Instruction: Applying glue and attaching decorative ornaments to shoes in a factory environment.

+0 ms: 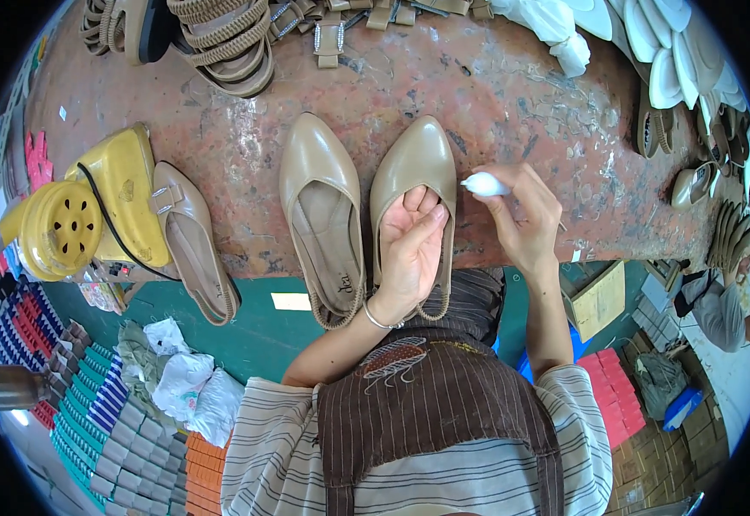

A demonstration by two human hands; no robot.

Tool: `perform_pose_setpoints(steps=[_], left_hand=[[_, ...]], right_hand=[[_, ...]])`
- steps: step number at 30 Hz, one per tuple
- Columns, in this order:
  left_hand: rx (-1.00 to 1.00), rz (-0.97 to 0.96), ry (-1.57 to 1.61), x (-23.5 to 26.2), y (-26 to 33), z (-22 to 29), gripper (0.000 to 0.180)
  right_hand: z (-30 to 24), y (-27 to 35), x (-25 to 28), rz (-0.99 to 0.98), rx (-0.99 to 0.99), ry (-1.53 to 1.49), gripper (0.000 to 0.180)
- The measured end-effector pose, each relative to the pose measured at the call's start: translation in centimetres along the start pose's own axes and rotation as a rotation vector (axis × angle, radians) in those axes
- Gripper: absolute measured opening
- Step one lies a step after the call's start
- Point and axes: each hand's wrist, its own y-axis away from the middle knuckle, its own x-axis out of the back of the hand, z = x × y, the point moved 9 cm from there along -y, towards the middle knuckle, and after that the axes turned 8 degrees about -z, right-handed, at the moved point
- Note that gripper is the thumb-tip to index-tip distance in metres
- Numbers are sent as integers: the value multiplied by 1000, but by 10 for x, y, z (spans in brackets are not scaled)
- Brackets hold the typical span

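My left hand [413, 245] reaches palm up into a beige pointed slingback flat [418, 159], its fingertips hidden under the toe part and its thumb bent over the palm. Beside that shoe, my right hand [527, 215] pinches a small white squeeze bottle [485, 183], whose narrow tip points left at the shoe's side, a little apart from it. A matching beige flat [318, 155] lies just to the left, toe away from me. Further left sits a similar shoe with a bow [187, 215] on its toe.
A yellow machine [130, 193] with a black cord stands at the table's left. Strappy beige sandals [224, 43] and loose bow pieces [328, 41] lie along the far side. White sole-shaped pieces [663, 73] pile up at far right. Stacked boxes [138, 447] fill the floor at lower left.
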Motion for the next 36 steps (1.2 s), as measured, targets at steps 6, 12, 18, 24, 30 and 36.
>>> perform_pose_setpoints(steps=[6, 12, 18, 24, 30, 36], left_hand=[[40, 120, -119, 6, 2, -3, 30], [59, 127, -131, 4, 1, -3, 36], [63, 170, -151, 2, 0, -1, 21], [86, 238, -160, -2, -1, 1, 19], [65, 186, -129, 6, 2, -3, 18], [60, 171, -129, 7, 2, -3, 23]], right_hand=[[-15, -3, -9, -88, 87, 146, 27], [-20, -7, -10, -124, 88, 213, 23], [-23, -9, -11, -138, 99, 241, 22], [-25, -11, -12, -150, 89, 246, 21], [-27, -13, -12, -167, 99, 266, 19], [-32, -15, -10, -183, 95, 271, 17]])
